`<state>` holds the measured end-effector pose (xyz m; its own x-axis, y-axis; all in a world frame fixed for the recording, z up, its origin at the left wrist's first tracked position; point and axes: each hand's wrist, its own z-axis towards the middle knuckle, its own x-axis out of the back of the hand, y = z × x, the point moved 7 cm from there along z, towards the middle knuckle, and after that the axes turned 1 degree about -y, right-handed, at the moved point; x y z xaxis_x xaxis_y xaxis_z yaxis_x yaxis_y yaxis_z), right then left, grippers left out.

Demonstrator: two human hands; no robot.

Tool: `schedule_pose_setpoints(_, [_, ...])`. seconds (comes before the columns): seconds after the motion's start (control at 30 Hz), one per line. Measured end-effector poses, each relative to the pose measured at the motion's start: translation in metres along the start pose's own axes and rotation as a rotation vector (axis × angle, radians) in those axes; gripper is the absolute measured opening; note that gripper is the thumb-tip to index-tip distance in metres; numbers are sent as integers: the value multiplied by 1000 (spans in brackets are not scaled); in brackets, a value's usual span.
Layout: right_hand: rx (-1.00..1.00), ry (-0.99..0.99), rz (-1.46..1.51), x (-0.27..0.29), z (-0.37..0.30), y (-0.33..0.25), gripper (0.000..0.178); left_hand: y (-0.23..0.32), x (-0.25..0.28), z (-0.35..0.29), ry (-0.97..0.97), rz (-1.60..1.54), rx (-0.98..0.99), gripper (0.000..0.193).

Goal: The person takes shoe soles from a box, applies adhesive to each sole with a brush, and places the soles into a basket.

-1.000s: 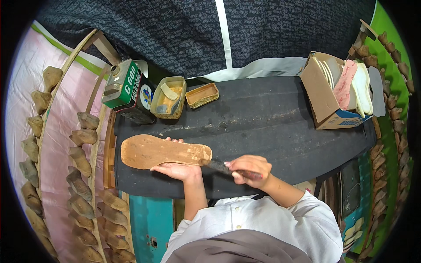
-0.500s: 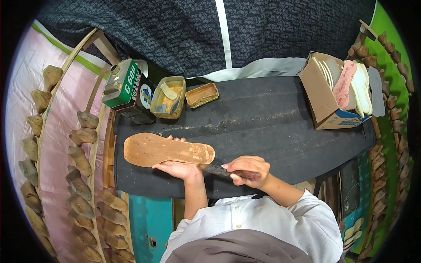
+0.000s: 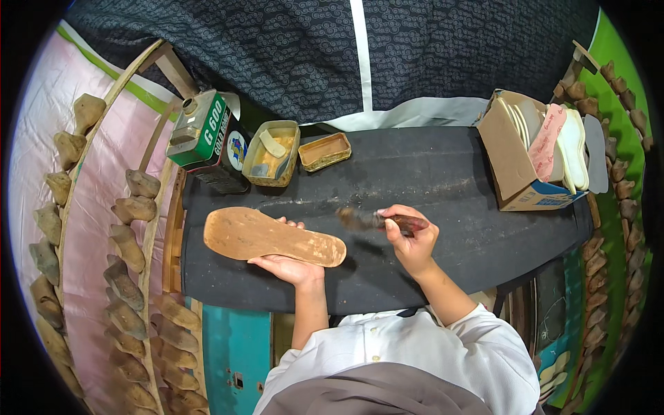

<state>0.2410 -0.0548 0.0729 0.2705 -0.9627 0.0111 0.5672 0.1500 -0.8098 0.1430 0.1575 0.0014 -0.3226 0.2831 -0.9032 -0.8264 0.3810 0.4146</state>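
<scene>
A brown, foot-shaped shoe sole [image 3: 266,237] lies across my left hand [image 3: 294,268], its wide end to the left. The palm supports it from below, with the thumb along the near edge and fingertips showing past the far edge. Pale patches mark its narrow heel end. To the right of the heel, my right hand [image 3: 413,242] is closed round the dark reddish handle of a brush [image 3: 377,220]. The brush head points left, blurred by motion, over the black tabletop and apart from the sole.
Beyond the sole stand a green-and-black metal can [image 3: 207,142], a tub [image 3: 272,153] holding a pale spreader, and a small shallow tray [image 3: 325,151]. A cardboard box [image 3: 515,155] of insoles sits at the table's [image 3: 415,180] far right. Racks of shoe lasts [image 3: 126,249] flank both sides.
The brush has lifted away from the sole's heel edge, moving up and to the right with my right hand. My left hand still supports the sole, now tilted slightly more.
</scene>
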Motion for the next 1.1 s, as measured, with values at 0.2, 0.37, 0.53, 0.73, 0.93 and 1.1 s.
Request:
schedule_pose_setpoints(0.2, [-47, -13, 36, -4, 19, 27, 13, -1, 14, -10, 54, 90, 24, 79])
schedule_pose_setpoints(0.37, [-4, -101, -52, -32, 44, 41, 16, 1, 21, -14, 105, 119, 119, 76])
schedule_pose_setpoints(0.53, [208, -225, -165, -72, 75, 47, 23, 5, 23, -16, 75, 133, 260, 74])
schedule_pose_setpoints(0.73, [320, -380, -312, -107, 94, 65, 25, 16, 23, -22, 44, 101, 239, 73])
schedule_pose_setpoints(0.93, [316, -474, -431, -122, 99, 106, 25, 22, 29, -27, 30, 100, 293, 75])
schedule_pose_setpoints(1.1, [342, -443, -479, -119, 92, 116, 30, 19, 29, -35, 14, 154, 348, 79])
